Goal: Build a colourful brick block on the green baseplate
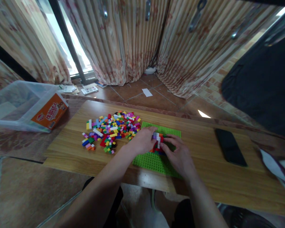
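A small build of toy bricks, with white, red, lavender and blue parts, stands on the green studded baseplate. My left hand is closed against the left side of this build, its fingertips partly hidden behind it. From the right, my right hand grips the same build, thumb in front and fingers curled behind. Between the hands only the top and front of the bricks show. Left of the baseplate, close to my left hand, spreads a pile of loose mixed-colour bricks.
The wooden table carries a black phone on the right. A clear plastic bin with an orange label stands beyond the table's left end. Patterned curtains hang behind, and a white paper lies on the tiled floor.
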### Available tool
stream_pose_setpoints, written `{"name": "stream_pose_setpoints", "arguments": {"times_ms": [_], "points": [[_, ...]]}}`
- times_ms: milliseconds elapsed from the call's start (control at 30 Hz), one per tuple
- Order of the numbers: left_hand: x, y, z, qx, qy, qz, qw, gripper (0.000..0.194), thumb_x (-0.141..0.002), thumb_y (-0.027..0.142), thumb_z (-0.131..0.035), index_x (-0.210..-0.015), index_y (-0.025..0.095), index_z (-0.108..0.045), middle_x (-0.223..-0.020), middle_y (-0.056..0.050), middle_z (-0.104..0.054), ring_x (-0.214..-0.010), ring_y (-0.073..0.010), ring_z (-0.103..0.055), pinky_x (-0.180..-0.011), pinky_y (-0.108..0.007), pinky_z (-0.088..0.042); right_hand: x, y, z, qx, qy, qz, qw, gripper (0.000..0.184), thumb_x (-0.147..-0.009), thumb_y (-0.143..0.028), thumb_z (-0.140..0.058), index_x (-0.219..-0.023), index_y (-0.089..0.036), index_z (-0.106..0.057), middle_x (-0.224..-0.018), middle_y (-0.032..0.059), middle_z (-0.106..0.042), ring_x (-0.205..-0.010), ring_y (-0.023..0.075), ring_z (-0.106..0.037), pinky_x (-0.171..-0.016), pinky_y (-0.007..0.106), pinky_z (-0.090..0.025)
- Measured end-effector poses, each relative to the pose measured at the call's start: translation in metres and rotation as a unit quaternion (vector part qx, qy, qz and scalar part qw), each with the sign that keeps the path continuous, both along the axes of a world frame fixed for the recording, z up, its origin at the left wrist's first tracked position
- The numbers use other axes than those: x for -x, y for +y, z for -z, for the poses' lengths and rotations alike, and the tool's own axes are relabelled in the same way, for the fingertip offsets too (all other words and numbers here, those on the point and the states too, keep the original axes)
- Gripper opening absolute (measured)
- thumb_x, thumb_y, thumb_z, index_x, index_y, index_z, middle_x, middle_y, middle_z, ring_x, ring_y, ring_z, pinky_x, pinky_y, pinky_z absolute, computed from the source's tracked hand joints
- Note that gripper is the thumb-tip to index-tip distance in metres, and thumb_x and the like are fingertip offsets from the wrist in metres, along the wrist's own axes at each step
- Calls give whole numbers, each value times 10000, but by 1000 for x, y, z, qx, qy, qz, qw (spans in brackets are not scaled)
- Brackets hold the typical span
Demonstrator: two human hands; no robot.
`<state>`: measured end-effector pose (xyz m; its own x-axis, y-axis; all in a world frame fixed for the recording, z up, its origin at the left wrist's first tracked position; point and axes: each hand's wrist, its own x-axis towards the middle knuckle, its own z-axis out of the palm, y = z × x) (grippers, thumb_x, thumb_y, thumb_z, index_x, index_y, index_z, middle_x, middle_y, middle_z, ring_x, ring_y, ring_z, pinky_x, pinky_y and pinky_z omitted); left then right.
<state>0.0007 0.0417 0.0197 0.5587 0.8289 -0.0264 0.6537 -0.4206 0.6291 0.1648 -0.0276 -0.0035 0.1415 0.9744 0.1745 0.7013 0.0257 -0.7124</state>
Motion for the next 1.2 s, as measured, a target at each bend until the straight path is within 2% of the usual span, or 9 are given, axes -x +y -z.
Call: {"name": "stream_pose_setpoints", "arguments": {"times_ms": [400, 767, 1200], "points": [[-1, -1, 1, -14, 9, 1, 1000, 471, -820, 122, -526, -1288, 71, -551, -1281, -149, -634, -1176, -239, -599, -1058, -350, -443, 11, 5, -2, -9, -37, 59, 998, 286, -818, -402, -562, -723, -173, -706, -1075, 136, -661, -1008, 265, -624, -922, 420, -451], [-1, -2, -2, -15, 11, 2, 1000, 464, -808, 99, -518, -1269, 78, -563, -1265, -155, -644, -1162, -242, -615, -1037, -349, -465, 16, 14, -11, 12, -70, 121, 990, 196, -706, -303, -596, -549, -200, -651, -1029, 111, -695, -969, 279, -621, -911, 428, -448], [-1, -3, -1, -22, 14, 3, 1000, 488, -796, 100, -525, -1283, 83, -543, -1270, -152, -639, -1177, -230, -600, -1044, -336, -455, 17, 16, -12, 40, -118, 101, 987, 207, -700, -289, -586, -519, -199, -631, -981, 116, -713, -938, 289, -631, -891, 442, -449]]}}
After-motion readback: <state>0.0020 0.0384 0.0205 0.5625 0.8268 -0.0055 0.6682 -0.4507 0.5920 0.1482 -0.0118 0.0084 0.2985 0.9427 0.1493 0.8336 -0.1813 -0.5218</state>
